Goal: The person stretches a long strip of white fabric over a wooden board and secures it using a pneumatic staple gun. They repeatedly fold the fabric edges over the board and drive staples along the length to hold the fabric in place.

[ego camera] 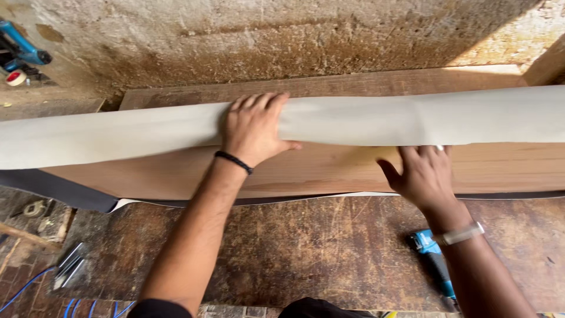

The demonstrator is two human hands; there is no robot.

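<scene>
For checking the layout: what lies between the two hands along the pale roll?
In the head view, between the left hand and right hand lie only the pale roll and bare wooden board.

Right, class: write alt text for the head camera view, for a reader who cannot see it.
Two bare hands press a pale rolled sheet onto a wooden board: left hand flat on top, right hand at its lower edge. A blue power tool lies on the worn workbench.

head-worn view, looking down, close

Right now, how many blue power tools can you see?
2. One blue power tool lies on the workbench by the right wrist; another sits far left, near a tape roll. Others may be hidden.
</scene>
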